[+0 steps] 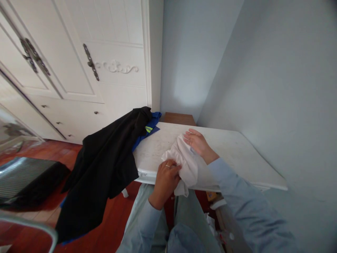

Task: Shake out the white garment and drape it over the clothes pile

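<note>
A crumpled white cloth (187,162) lies on the white table (226,151) and hangs a little over its front edge; its exact kind does not show. My left hand (168,177), with a ring on one finger, is closed on the cloth's near left side, thumb and fingers pinching the fabric. At the cloth's far right edge, my right hand (197,141) rests with its fingers stretched out and touching the fabric. Part of the cloth near my right palm is hidden.
Black clothing (110,154) drapes off the table's left end, over blue clothing (155,121) with a yellow-green stripe. Behind stand a white wardrobe (123,31) and a brown box-like piece (180,118). The wall (289,105) borders the table's right. A dark ribbed object (26,179) sits on the floor.
</note>
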`<state>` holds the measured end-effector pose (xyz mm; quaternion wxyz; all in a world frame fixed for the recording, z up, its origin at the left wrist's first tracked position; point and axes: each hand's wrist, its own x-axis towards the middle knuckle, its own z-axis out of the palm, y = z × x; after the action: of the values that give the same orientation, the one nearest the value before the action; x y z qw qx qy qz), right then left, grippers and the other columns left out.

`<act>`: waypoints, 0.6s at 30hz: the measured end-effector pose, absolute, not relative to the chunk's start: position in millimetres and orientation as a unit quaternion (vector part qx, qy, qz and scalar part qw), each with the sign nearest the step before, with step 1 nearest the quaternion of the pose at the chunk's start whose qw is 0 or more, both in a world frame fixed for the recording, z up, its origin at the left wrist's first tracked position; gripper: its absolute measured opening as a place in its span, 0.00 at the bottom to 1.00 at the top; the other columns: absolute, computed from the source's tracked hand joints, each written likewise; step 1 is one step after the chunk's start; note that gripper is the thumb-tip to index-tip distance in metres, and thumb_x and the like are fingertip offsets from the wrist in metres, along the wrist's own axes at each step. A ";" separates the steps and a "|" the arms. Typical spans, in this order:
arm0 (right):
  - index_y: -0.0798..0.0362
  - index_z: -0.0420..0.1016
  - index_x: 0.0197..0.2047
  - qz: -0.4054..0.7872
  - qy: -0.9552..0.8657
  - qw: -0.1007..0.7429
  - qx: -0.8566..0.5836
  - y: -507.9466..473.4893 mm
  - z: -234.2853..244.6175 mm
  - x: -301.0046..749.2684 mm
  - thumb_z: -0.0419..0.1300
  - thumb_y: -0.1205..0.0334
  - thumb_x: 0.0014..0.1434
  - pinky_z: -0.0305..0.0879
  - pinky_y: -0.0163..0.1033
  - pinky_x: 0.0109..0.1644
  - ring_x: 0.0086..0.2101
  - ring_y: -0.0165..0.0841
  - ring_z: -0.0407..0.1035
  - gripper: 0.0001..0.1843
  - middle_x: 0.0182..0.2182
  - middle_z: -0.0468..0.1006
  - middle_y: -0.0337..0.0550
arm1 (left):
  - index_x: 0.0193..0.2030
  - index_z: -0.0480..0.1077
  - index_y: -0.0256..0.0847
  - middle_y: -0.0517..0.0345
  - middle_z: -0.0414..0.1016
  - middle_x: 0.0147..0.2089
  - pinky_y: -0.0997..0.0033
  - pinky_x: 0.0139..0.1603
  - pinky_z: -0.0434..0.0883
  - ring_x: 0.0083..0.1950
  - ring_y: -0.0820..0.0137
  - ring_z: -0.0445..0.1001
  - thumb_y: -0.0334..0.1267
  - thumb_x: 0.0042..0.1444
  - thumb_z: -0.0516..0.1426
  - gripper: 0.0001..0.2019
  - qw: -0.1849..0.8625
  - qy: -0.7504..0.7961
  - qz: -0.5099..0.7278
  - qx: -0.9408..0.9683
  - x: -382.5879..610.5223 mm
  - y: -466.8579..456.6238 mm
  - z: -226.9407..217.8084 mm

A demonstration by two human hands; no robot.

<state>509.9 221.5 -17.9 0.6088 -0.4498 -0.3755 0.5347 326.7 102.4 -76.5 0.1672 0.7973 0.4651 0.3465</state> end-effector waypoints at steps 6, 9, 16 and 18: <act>0.51 0.77 0.44 0.432 -0.455 0.598 -0.499 172.0 -34.1 554.2 0.69 0.56 0.46 0.71 0.43 0.47 0.43 0.37 0.74 0.20 0.44 0.81 0.46 | 0.33 0.80 0.41 0.55 0.78 0.31 0.66 0.40 0.71 0.35 0.66 0.73 0.36 0.52 0.59 0.07 0.315 0.506 0.548 0.588 311.6 110.3 -62.5; 0.50 0.75 0.49 0.377 -0.527 0.532 -0.546 149.4 -57.8 571.3 0.68 0.50 0.49 0.69 0.51 0.55 0.48 0.42 0.74 0.25 0.49 0.80 0.50 | 0.31 0.76 0.39 0.63 0.71 0.22 0.77 0.23 0.61 0.22 0.75 0.65 0.47 0.50 0.63 0.12 0.526 0.462 0.586 0.407 306.7 121.5 -56.1; 0.55 0.75 0.57 0.202 -0.690 0.305 -0.625 120.4 -90.9 576.3 0.73 0.44 0.43 0.59 0.62 0.63 0.57 0.56 0.67 0.41 0.56 0.75 0.61 | 0.39 0.75 0.37 0.59 0.78 0.30 0.80 0.17 0.66 0.24 0.73 0.74 0.46 0.39 0.68 0.21 0.660 0.385 0.601 0.233 290.9 126.2 -38.1; 0.53 0.79 0.52 0.206 -0.717 0.276 -0.606 121.3 -83.6 574.4 0.66 0.45 0.53 0.67 0.57 0.55 0.46 0.49 0.74 0.27 0.44 0.82 0.54 | 0.38 0.76 0.36 0.57 0.79 0.31 0.78 0.19 0.71 0.26 0.71 0.76 0.46 0.38 0.68 0.21 0.646 0.400 0.600 0.252 282.8 122.6 -30.6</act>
<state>574.4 121.3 -83.6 0.2761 -0.6055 -0.7175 0.2059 282.8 122.6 -30.6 0.6456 0.2520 0.4002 0.5996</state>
